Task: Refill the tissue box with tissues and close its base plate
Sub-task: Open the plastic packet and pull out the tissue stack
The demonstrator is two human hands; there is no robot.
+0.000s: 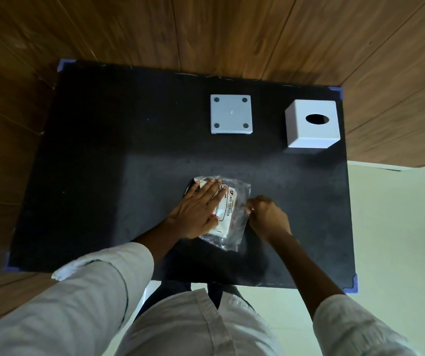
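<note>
A clear plastic pack of tissues (232, 214) with red and black print lies on the black table, near its front middle. My left hand (198, 209) presses flat on the pack's left side, fingers together. My right hand (266, 217) pinches the wrapper's right edge with curled fingers. The white cube tissue box (311, 132) stands at the back right with its oval slot facing up. Its square grey base plate (231, 114), with a round pad in each corner, lies flat to the left of the box, apart from it.
The black table top (103, 176) has blue tape on its corners. Wooden flooring surrounds it at the back and left; pale floor lies to the right. My light sleeves and shirt fill the bottom of the view.
</note>
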